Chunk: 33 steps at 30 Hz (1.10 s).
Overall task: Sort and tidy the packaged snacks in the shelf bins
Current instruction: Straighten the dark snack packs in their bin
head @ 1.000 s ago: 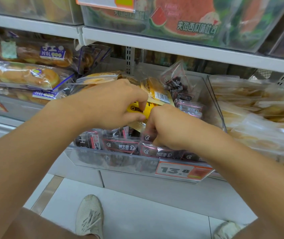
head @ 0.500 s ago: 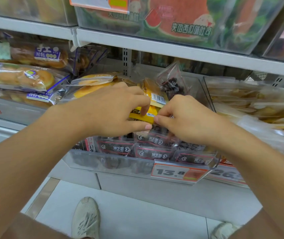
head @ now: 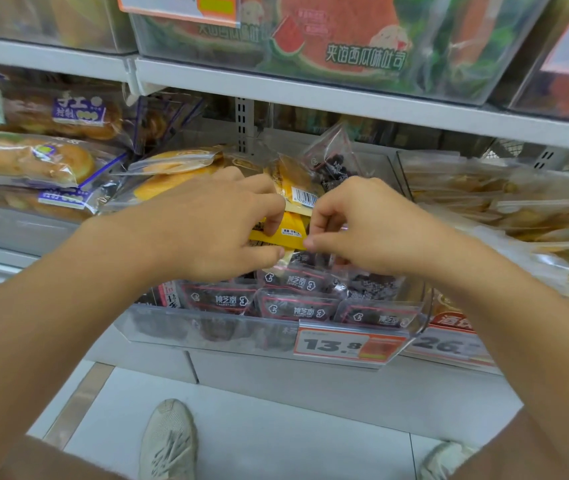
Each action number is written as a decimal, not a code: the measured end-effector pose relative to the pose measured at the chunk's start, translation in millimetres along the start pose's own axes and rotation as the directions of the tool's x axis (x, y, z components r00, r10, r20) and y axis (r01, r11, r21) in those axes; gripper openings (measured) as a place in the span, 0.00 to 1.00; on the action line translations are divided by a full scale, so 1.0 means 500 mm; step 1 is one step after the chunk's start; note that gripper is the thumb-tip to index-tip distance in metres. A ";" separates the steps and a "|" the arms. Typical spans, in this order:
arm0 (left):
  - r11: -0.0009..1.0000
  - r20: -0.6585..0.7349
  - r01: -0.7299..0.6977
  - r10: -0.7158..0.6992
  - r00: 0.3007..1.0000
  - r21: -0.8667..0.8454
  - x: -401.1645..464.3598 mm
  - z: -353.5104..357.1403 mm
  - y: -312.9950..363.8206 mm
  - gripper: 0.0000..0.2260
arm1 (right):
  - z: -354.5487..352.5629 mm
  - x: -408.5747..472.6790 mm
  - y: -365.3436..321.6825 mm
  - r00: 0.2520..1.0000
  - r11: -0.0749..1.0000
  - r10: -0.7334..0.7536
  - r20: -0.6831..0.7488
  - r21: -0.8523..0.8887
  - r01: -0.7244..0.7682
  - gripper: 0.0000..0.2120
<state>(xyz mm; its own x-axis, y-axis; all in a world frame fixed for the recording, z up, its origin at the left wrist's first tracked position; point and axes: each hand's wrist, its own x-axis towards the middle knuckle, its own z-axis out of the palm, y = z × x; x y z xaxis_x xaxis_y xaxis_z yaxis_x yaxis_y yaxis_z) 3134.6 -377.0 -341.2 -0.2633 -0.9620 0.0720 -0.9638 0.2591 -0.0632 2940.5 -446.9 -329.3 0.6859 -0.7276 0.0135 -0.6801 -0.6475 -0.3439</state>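
While white metal shelving (head: 310, 98) fills the view and pale floor tiles (head: 276, 427) show below with two light canvas shoes (head: 167, 441) planted on them, the action sits at the clear plastic shelf bin (head: 207, 329) carrying the orange 13.8 price tag (head: 349, 345). Along that bin's front wall stand dark, pink-trimmed snack pouches (head: 293, 308) in a row. Left of the bin lie clear-wrapped bread rolls with purple labels (head: 30, 161); right of it, a heap of pale clear-wrapped pastries (head: 501, 199); above it, watermelon-printed toast bags (head: 338, 39) on the next shelf up.

Over the bin's middle, the yellow flat snack packet with a small white label (head: 288, 233) is caught between both hands. The left hand (head: 203, 230) curls round its left end, thumb underneath, fingers on top. The right hand (head: 369, 226) pinches its right edge between thumb and bent forefinger. Behind the packet, a barcode sticker (head: 304, 195) shows on another yellow pack.

Against the frame half a second back, the right hand has lifted off the dark pouches and closed in on the packet, so the two hands sit nearer one another, and more of the pouch row shows at the bin's front.
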 end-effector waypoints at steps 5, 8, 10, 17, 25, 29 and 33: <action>0.999 0.058 0.013 -0.016 0.998 0.052 0.001 0.000 0.009 0.21 | -0.072 -0.059 0.030 0.966 0.998 -0.032 0.256 0.058 0.018 0.11; 0.998 0.109 0.039 -0.044 0.993 0.049 0.003 -0.004 0.015 0.17 | -0.071 -0.063 0.038 0.941 0.998 -0.039 0.335 0.068 0.017 0.16; 0.996 0.142 0.055 -0.065 0.988 0.069 0.006 -0.004 0.021 0.12 | -0.068 -0.065 0.039 0.924 0.999 -0.040 0.379 0.025 0.033 0.15; 0.994 0.120 0.101 -0.105 0.987 0.040 0.011 0.012 0.033 0.10 | -0.029 -0.037 0.030 0.962 0.984 -0.019 0.271 -0.168 0.066 0.09; 0.993 0.125 0.107 -0.111 0.986 0.038 0.006 0.011 0.048 0.10 | 0.000 -0.036 0.033 0.949 0.958 0.097 0.300 -0.288 -0.007 0.06; 0.993 0.122 0.115 -0.117 0.986 0.024 0.000 0.012 0.048 0.11 | 0.012 -0.041 0.032 0.938 0.941 0.068 0.338 -0.334 0.052 0.06; 0.993 0.139 0.115 -0.119 0.983 0.032 -0.001 0.013 0.046 0.12 | 0.010 -0.056 0.031 0.931 0.983 0.010 0.365 -0.176 0.058 0.08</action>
<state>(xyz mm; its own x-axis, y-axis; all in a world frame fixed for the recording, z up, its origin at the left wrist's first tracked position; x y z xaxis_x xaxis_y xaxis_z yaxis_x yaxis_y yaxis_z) 3113.0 -370.9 -349.0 -0.1388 -0.9885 -0.0605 -0.9859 0.1437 -0.0861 2911.8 -435.4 -339.6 0.7261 -0.6013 -0.3335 -0.6740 -0.7184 -0.1721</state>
